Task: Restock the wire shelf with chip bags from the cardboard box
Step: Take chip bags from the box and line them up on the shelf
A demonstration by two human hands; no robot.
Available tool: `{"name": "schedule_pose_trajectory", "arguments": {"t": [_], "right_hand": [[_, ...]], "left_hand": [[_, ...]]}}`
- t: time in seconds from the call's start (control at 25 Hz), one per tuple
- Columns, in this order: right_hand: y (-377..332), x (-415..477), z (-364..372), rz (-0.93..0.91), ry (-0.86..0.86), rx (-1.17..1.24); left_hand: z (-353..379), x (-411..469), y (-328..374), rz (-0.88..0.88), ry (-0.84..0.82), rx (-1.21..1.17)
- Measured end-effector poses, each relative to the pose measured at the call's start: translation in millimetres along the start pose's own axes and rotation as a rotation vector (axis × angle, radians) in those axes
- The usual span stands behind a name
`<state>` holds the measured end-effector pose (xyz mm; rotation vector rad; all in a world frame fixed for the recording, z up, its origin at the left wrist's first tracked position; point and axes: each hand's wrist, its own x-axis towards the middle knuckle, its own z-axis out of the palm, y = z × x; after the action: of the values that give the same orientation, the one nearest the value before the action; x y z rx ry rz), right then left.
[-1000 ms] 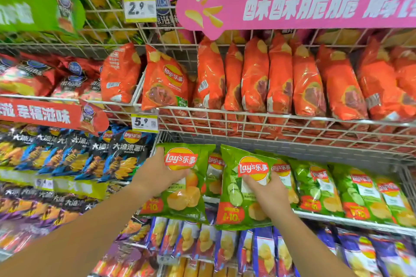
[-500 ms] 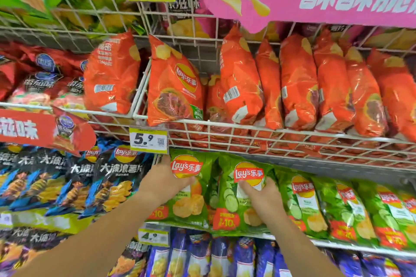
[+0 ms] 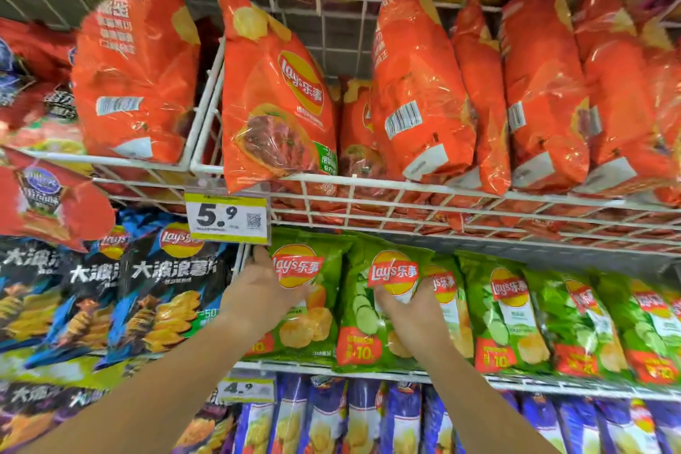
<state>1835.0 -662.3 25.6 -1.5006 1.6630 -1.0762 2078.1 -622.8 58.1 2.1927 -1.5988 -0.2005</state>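
Observation:
Two green chip bags stand at the left end of the white wire shelf (image 3: 368, 376). My left hand (image 3: 258, 291) grips the left green bag (image 3: 313, 321) by its upper left side. My right hand (image 3: 412, 310) holds the right green bag (image 3: 365, 317), fingers spread across its front below the logo. Both bags sit upright inside the shelf, touching the row of other green bags (image 3: 516, 321) to the right. The cardboard box is out of view.
Orange chip bags (image 3: 280, 99) fill the wire basket above, with a 5.9 price tag (image 3: 228, 217) hanging just over my left hand. Black and blue chip bags (image 3: 154, 287) stand to the left. Purple bags (image 3: 331, 420) line the shelf below.
Both hands have pushed the two green bags further back and into the shelf, under the upper basket. The camera has moved closer to the shelf.

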Motion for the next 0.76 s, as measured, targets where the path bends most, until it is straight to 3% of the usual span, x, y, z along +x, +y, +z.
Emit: {"name": "schedule_pose_trajectory", "arguments": {"t": [0.12, 0.2, 0.28, 0.4, 0.56, 0.76], "right_hand": [[-1.4, 0.5, -4.5, -0.049, 0.025, -0.001], [-2.1, -3.8, -14.2, -0.151, 0.120, -0.091], [1.7, -12.5, -22.6, -0.329, 0.152, -0.241], [14.3, -22.9, -21.3, -0.594, -0.015, -0.506], [29.3, -18.6, -5.2, -0.576, -0.148, -0.662], [29.9, -8.0, 6.8, -0.573, -0.143, -0.746]], "left_hand": [[-4.0, -7.3, 7.7, -0.029, 0.027, -0.103], [-8.2, -15.6, 10.3, 0.044, 0.115, -0.101], [-9.4, -25.6, 10.9, 0.160, 0.231, 0.045], [2.5, -38.3, 8.7, 0.414, 0.239, 0.320], [19.7, -38.5, -6.8, 0.523, 0.089, 0.548], [26.8, -22.9, -17.8, 0.613, 0.065, 0.502]]}}
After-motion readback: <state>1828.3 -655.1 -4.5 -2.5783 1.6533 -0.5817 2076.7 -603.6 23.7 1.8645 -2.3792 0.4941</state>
